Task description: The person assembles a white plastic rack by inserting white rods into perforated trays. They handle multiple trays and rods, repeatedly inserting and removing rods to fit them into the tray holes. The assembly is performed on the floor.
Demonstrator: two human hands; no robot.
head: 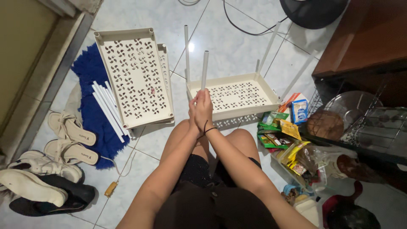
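Clasping a white tube (204, 70) between both palms, the person sits on the tiled floor (231, 46) with knees drawn up toward a cream perforated tray (237, 96). The left hand (193, 113) and right hand (204, 111) press together around the tube's lower end, fingers closed on it, so the grip of each is wrapped tight with no gap showing; held so, the tube stands upright over the near left corner of the tray, seemingly where a socket sits. Other tubes already stand at the tray's remaining corners, leaning slightly outward. Left of the tray lie stacked matching trays (136, 76), tilted against each other, and beyond them a bundle of spare white tubes (108, 108) on a blue mat (94, 123). Right of the tray sits a heap of snack packets (282, 133), just beside a wire rack (360, 123).
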